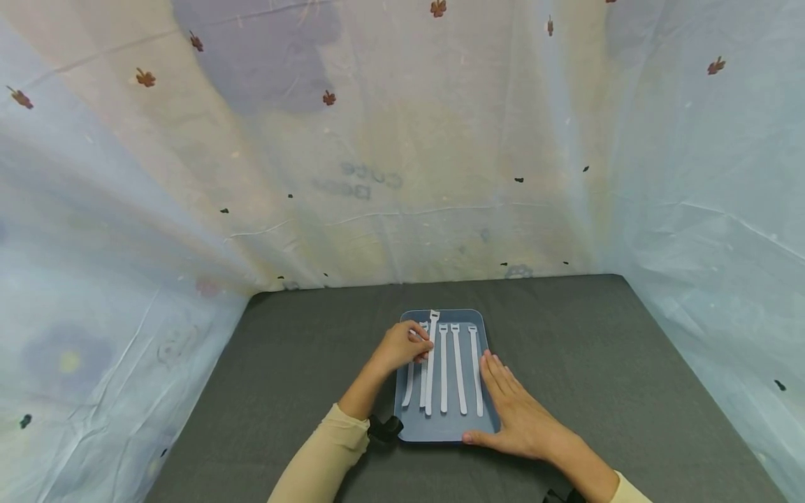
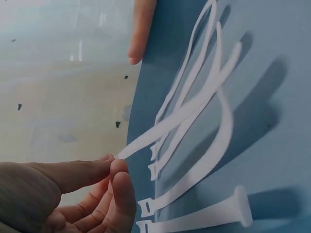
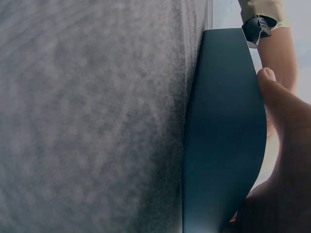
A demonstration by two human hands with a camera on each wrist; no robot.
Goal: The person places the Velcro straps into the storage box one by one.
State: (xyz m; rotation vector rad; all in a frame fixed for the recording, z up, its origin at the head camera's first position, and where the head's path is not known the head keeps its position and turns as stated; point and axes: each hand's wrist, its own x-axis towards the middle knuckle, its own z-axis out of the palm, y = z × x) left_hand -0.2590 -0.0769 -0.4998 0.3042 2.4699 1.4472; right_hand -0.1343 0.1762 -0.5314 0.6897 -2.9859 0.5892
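A blue-grey tray (image 1: 434,430) holds several white cable straps with slotted heads, lying roughly side by side lengthwise. My left hand (image 1: 404,346) is over the tray's left half and pinches one strap (image 2: 180,113) between thumb and fingertips. That strap slants above others in the left wrist view, and its pinched end is hidden by the fingers. A strap (image 1: 474,370) lies alone along the right side. My right hand (image 1: 522,419) rests on the tray's right edge, fingers straight and thumb over the near right corner. In the right wrist view, the tray's outer wall (image 3: 223,121) stands beside the thumb.
Dark grey cloth (image 1: 302,363) covers the table under the tray. Pale patterned sheeting (image 1: 402,140) hangs behind the table and along both sides. A black wrist device (image 1: 385,428) on the left arm sits close to the tray's near left corner.
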